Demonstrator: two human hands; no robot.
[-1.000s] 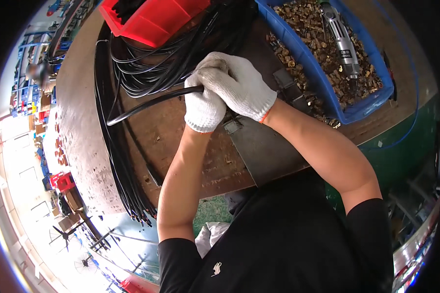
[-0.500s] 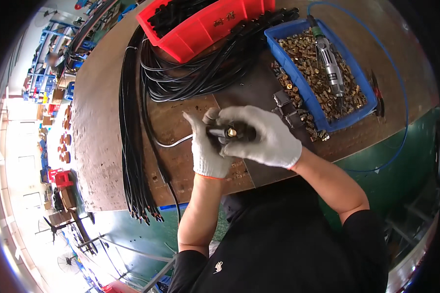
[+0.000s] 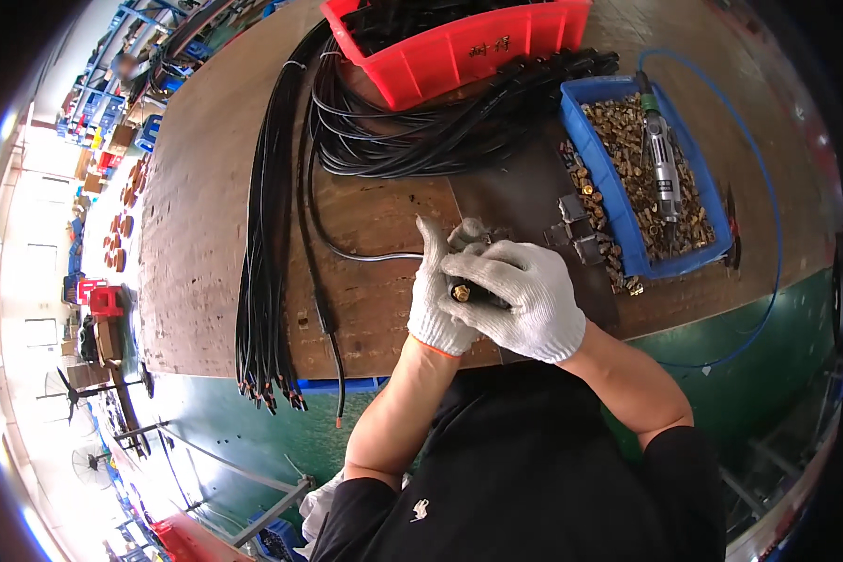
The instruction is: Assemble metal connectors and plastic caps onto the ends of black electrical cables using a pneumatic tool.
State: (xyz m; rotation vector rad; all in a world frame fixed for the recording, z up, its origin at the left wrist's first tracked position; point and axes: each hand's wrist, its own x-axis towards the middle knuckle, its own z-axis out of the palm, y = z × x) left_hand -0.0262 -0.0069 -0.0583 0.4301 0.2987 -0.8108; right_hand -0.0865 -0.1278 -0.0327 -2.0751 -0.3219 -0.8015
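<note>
Here we are, and my right hand (image 3: 532, 302) has its gloved fingers closed over the black piece (image 3: 482, 293), gripping it with the brass tip (image 3: 461, 292) pointing up at me! My left hand (image 3: 440, 295) is cupped against the other side, one digit standing up and off it; how hard those fingers squeeze I can't tell, most of them are hidden. So the piece sits right between my two palms, just above the near edge of the table (image 3: 197, 244)

And look at the cable (image 3: 384, 257), curving in from the left and vanishing behind my left glove! Whether it meets the black piece in there is out of sight, so I'd judge by feel: one hand steady as the anchor, the other doing the pushing or turning, both in line with the piece. Gloves can slip on smooth black stuff, so a full-palm hold should beat fingertips, and I want slack in that cable so it won't tug my work sideways. Best keep the brass tip clear of my fingers, in plain view, as my gauge of whether it sits straight
</note>
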